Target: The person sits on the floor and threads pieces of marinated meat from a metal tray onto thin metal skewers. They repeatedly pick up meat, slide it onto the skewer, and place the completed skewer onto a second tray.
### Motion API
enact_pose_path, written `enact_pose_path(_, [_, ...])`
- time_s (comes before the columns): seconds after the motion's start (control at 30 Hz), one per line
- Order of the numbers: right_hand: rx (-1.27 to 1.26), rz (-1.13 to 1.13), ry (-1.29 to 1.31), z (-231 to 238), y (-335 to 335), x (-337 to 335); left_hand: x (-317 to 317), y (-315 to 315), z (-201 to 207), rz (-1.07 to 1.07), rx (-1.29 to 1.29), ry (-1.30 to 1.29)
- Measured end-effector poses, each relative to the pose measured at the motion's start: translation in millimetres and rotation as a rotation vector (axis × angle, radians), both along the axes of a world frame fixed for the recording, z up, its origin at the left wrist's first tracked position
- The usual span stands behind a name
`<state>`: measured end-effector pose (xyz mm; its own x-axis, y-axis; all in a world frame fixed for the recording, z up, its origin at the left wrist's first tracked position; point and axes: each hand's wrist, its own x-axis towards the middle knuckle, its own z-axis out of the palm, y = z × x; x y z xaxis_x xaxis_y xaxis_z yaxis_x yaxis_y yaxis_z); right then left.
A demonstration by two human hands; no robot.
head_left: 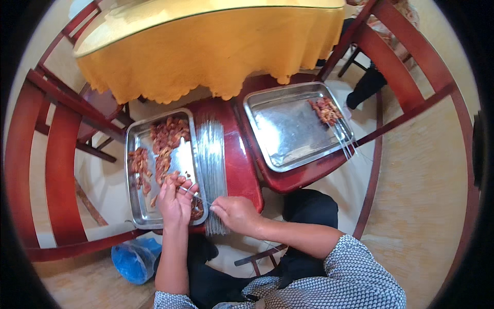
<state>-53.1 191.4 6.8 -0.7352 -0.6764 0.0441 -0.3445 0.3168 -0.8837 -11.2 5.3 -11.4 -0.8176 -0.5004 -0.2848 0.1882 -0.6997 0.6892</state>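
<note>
My right hand is closed round one end of a thin metal skewer, which slants up and left to my other hand. My left hand is palm up over the near part of the left metal tray, its fingers curled round a small piece of meat at the skewer's tip. Fingers partly cover the meat. Reddish marinated meat pieces lie in clumps in this tray. Right beside the tray, a thick bundle of bare metal skewers rests on the red seat, partly under my right hand.
A second metal tray on the right seat holds several loaded meat skewers, their ends past its rim. Ahead hangs a yellow tablecloth. Red chair backs flank me. A blue bag lies low left. Another person's leg shows far right.
</note>
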Motion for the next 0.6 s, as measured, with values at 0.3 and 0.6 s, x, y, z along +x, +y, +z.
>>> enact_pose_path(0.3, [-0.062, 0.011, 0.011, -2, 0, -2, -4, 11, -3, -0.01, 0.0, -0.004])
enact_pose_path(0.6, [-0.14, 0.009, 0.062, -6, 0, -6, -9, 10, -15, 0.042, -0.017, 0.034])
